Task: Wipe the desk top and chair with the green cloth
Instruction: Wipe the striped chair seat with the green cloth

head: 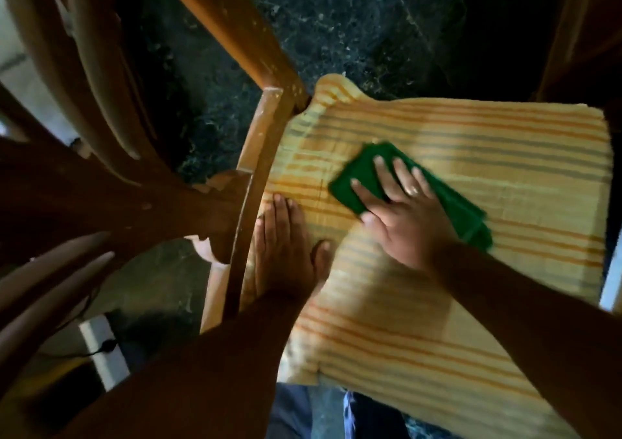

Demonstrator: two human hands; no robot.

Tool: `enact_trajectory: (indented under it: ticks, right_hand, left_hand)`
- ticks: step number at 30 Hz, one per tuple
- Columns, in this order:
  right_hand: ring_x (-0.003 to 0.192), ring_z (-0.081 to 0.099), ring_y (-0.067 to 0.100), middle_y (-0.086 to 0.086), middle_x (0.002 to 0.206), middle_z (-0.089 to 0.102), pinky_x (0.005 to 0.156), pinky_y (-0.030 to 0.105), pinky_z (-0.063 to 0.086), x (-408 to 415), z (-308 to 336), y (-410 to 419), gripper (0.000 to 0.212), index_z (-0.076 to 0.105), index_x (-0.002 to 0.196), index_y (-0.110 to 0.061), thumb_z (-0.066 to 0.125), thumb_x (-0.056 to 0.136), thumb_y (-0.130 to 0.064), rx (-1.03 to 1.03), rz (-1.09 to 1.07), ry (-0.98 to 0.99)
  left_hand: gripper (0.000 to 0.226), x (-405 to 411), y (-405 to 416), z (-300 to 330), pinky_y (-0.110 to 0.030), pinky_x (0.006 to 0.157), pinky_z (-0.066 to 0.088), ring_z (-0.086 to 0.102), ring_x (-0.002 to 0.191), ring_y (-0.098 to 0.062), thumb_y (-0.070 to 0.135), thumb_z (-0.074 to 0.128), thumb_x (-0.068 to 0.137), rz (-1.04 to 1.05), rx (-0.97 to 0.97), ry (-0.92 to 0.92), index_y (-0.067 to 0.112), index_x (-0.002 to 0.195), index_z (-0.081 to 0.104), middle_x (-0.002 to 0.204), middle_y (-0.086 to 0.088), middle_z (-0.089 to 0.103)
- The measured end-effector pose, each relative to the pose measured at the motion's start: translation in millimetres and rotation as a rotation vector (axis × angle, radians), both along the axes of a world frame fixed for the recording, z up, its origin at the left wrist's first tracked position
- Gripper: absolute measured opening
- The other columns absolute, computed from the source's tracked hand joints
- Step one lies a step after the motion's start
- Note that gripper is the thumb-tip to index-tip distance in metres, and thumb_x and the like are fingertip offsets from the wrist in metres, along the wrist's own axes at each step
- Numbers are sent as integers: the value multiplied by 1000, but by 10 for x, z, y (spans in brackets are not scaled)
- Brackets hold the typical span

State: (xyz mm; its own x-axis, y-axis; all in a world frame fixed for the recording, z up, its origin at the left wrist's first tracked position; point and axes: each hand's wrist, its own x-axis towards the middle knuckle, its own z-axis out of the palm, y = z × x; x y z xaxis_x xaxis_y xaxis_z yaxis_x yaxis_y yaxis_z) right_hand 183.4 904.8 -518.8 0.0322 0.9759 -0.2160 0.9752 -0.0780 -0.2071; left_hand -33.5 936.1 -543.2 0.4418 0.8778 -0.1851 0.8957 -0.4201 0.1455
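Note:
I look down on a wooden chair (259, 156) whose seat carries a yellow cushion with orange and grey stripes (488, 156). A folded green cloth (363, 173) lies on the cushion near its left side. My right hand (400, 210) presses flat on the cloth, fingers spread over it. My left hand (282, 250) rests flat on the cushion's left edge, beside the chair's back frame, fingers straight and holding nothing.
The chair's curved backrest slats (101, 78) fill the left of the view. Dark speckled floor (353, 28) lies beyond the seat. A white power strip (104, 351) with a cable sits on the floor at lower left. Brown wooden furniture (582, 28) stands at upper right.

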Motion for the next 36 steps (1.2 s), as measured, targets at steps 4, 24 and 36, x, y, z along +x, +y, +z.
enact_trajectory:
  ticks: [4,24,36]
  right_hand:
    - [150,10,37,14,165,11,119,51,6,-205,-105,954,61,19,155,-30,28,98,-48,-45,124,-24]
    - [144,21,47,24,160,21,114,60,17,1004,-17,-334,62,29,153,-19,27,96,-43,69,-416,-153]
    - [145,25,35,11,160,28,117,54,11,-1454,-197,-1132,63,32,151,-24,44,89,-33,3,307,195]
  left_hand:
    - [86,-36,11,-51,-48,123,8,27,148,-44,53,39,90,-42,44,10,-5,153,28,160,-29,28]
    - [80,688,676,194,-49,126,7,8,155,-37,54,30,99,-298,-11,-49,3,158,13,166,-22,11]
    - [71,1187,1452,-18,-47,125,8,16,154,-31,61,22,99,-643,17,37,27,161,14,167,-14,18]
